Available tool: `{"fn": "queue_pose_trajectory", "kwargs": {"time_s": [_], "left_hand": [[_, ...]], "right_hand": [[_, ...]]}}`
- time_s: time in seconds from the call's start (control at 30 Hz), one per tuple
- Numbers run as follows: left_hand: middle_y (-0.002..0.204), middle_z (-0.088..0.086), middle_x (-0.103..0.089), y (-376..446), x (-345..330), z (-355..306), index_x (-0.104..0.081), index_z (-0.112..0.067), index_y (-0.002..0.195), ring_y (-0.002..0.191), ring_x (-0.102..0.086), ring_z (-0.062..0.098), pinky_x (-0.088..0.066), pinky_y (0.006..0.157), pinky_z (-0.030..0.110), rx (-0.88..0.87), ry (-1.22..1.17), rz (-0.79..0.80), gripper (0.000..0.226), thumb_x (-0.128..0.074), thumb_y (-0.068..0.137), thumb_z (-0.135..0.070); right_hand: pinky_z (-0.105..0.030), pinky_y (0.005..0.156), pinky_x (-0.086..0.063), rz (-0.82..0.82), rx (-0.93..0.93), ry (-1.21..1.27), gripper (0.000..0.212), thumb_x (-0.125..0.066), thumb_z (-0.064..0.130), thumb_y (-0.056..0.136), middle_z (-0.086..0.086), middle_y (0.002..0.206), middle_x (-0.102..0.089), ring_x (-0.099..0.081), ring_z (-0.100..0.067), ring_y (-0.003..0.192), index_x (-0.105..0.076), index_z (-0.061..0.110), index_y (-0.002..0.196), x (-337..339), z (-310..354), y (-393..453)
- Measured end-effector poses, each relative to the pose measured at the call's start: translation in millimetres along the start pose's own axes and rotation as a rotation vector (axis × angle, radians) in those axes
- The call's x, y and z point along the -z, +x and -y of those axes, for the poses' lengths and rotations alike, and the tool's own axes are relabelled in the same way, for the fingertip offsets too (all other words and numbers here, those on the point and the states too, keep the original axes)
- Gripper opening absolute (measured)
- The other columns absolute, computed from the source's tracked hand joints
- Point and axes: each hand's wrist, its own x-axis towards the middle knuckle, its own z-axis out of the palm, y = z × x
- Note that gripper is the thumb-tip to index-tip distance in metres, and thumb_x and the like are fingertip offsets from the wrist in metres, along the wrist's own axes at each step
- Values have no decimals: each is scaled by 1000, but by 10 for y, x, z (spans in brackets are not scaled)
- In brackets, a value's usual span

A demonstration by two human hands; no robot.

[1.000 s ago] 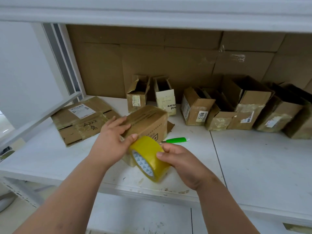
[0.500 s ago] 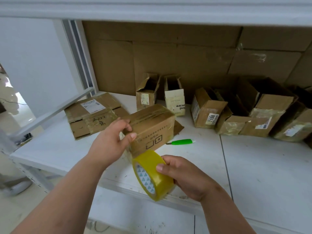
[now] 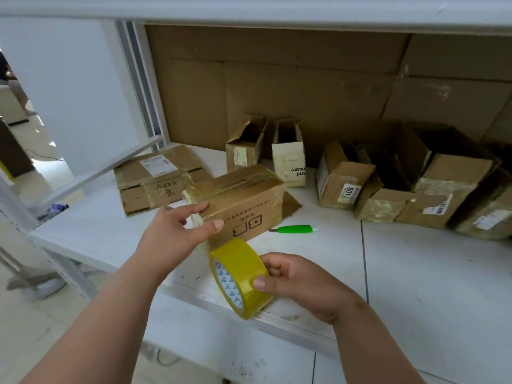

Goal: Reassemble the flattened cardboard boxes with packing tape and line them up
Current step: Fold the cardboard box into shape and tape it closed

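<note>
A closed brown cardboard box (image 3: 243, 198) with printed marks on its side sits near the front of the white shelf (image 3: 415, 273). My left hand (image 3: 177, 234) grips its near left corner, thumb on the front face. My right hand (image 3: 299, 281) holds a yellow roll of packing tape (image 3: 238, 275) just below the box, at the shelf's front edge. A strip of tape runs from the roll up to the box's corner. Flattened boxes (image 3: 158, 178) lie at the back left.
A green utility knife (image 3: 296, 229) lies right of the box. Several assembled open boxes (image 3: 343, 176) stand in a row along the cardboard-lined back wall (image 3: 304, 87). An upper shelf (image 3: 249, 9) hangs overhead. Floor shows at the left.
My right hand has drawn the tape roll down and away from the box towards the shelf edge. My left hand slid from the box's top to its near corner.
</note>
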Motion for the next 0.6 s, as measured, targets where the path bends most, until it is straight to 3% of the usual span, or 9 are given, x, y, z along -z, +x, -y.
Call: {"fn": "queue_pose_trajectory", "kwargs": {"time_s": [0.07, 0.13, 0.2, 0.3, 0.37, 0.43, 0.53, 0.6], "left_hand": [[93, 2, -52, -32, -8, -41, -57, -47, 132, 85, -55, 16, -40, 69, 28, 50, -58, 76, 63, -77, 73, -55], [97, 7, -60, -39, -25, -38, -48, -50, 138, 88, -59, 17, -40, 69, 25, 86, -103, 111, 74, -79, 72, -54], [97, 7, -65, -57, -47, -31, -42, -51, 142, 90, -62, 16, -41, 71, 25, 115, -131, 116, 81, -80, 70, -55], [93, 2, -67, -113, -83, -83, -37, -52, 145, 90, -64, 12, -41, 72, 23, 132, -145, 118, 89, -74, 65, -66], [87, -2, -68, -147, -120, -125, -37, -52, 145, 85, -63, 7, -40, 67, 20, 136, -119, 79, 89, -67, 64, -72], [84, -5, -67, -178, -185, -143, -38, -50, 145, 81, -62, 4, -39, 62, 17, 136, -88, 17, 83, -66, 70, -70], [84, -8, -67, -216, -291, -116, -34, -49, 147, 79, -62, 1, -43, 66, 19, 99, -74, -31, 82, -77, 77, -51], [82, -8, -68, -216, -321, -90, -31, -50, 147, 77, -63, 0, -42, 67, 17, 98, -95, -35, 85, -80, 79, -39]], "right_hand": [[-24, 94, -51, -87, -4, -10, 34, -74, 25, 83, 2, 110, -74, -67, -12, 106, -69, 18, 116, 103, 1, 33], [-14, 86, -48, -215, 10, -37, 23, -71, 20, 89, 7, 108, -73, -66, -6, 105, -71, 21, 112, 194, 32, 96], [-13, 79, -46, -317, 35, -50, 18, -67, 22, 91, 8, 109, -71, -64, -4, 105, -72, 22, 108, 259, 72, 187], [-21, 84, -45, -455, 28, -224, 11, -68, 37, 88, 14, 111, -64, -60, -3, 106, -71, 32, 98, 340, 77, 329], [-32, 99, -43, -492, -1, -476, 26, -66, 58, 75, 17, 114, -57, -54, -7, 112, -66, 40, 93, 386, 29, 427], [-37, 103, -44, -410, -45, -491, 41, -66, 64, 64, 16, 116, -58, -55, -8, 112, -64, 40, 98, 376, 4, 483], [-42, 95, -54, -223, -85, -250, 28, -78, 24, 79, 9, 103, -72, -68, -10, 96, -65, 31, 103, 309, 10, 505], [-42, 92, -55, -196, -61, -253, 35, -76, 8, 80, 7, 98, -73, -69, -12, 92, -60, 28, 104, 312, -6, 496]]}}
